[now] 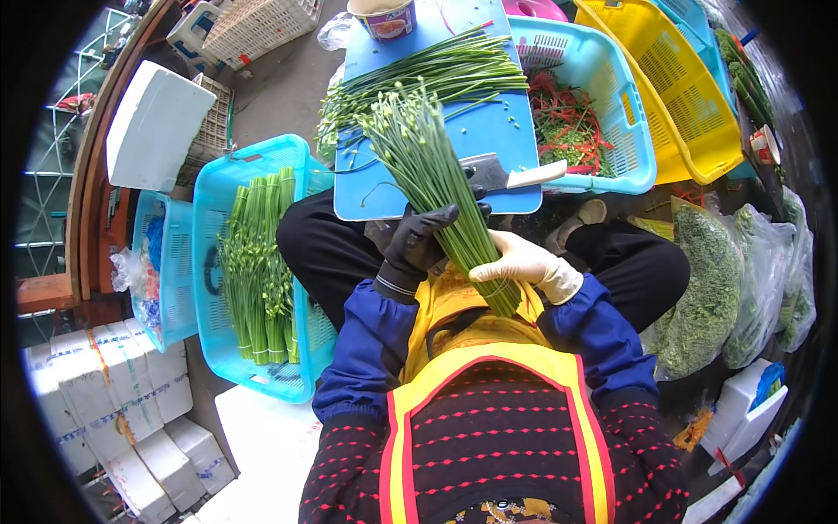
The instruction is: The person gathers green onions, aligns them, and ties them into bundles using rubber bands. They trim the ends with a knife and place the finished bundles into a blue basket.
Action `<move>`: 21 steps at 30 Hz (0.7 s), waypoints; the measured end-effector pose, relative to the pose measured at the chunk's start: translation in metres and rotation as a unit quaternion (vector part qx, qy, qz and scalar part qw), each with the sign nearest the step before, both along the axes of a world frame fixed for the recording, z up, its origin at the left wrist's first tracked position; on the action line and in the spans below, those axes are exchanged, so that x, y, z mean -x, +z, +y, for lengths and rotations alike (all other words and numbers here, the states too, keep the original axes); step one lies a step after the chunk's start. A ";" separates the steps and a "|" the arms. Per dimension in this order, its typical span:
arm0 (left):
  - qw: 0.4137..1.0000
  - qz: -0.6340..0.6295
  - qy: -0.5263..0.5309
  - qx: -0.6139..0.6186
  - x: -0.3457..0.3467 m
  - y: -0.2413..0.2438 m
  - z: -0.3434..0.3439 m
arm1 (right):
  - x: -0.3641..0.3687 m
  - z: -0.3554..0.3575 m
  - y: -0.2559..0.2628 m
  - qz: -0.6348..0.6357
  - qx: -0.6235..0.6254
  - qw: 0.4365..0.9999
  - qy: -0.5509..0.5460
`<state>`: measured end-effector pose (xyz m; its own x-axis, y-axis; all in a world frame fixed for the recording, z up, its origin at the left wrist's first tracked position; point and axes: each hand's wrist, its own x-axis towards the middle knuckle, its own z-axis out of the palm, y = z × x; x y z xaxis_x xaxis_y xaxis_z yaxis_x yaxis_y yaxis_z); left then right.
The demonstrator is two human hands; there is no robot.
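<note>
A thick bundle of flowering garlic chives (440, 183) slants across my lap, its budded tips over the blue board (380, 190). My left hand (422, 236), in a black glove, grips it around the middle. Lower down, my right hand (520, 263), in a pale glove, holds it near the stem ends, where a thin band seems to circle it. Beyond the bundle, loose chive stems (452, 72) lie across the board. A cleaver (488, 173) with a white handle rests at the board's near right, partly behind the bundle.
On my left stands a turquoise basket (302, 154) with several banded chive bundles (258, 268). Another turquoise basket (632, 144), holding red strips and green trimmings, adjoins the board's right side. A paper tub (383, 18) sits at its far edge. Bagged greens (697, 288) lie right; foam boxes (118, 386) are stacked left.
</note>
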<state>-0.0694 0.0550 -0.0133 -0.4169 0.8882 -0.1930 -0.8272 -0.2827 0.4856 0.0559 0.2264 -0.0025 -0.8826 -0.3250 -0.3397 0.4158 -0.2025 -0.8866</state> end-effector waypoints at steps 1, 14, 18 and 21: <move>0.997 0.067 0.047 0.010 0.004 0.006 0.002 | 0.007 -0.001 0.003 0.063 -0.068 0.995 -0.022; 0.783 0.533 0.318 0.051 0.082 0.172 0.031 | 0.163 -0.005 0.092 0.436 -0.296 0.823 -0.214; 0.715 0.580 0.353 0.169 0.112 0.091 0.029 | 0.191 -0.001 0.015 0.416 -0.299 0.841 -0.173; 0.786 0.505 0.320 0.154 0.116 0.047 0.036 | 0.196 0.006 -0.027 0.376 -0.326 0.855 -0.148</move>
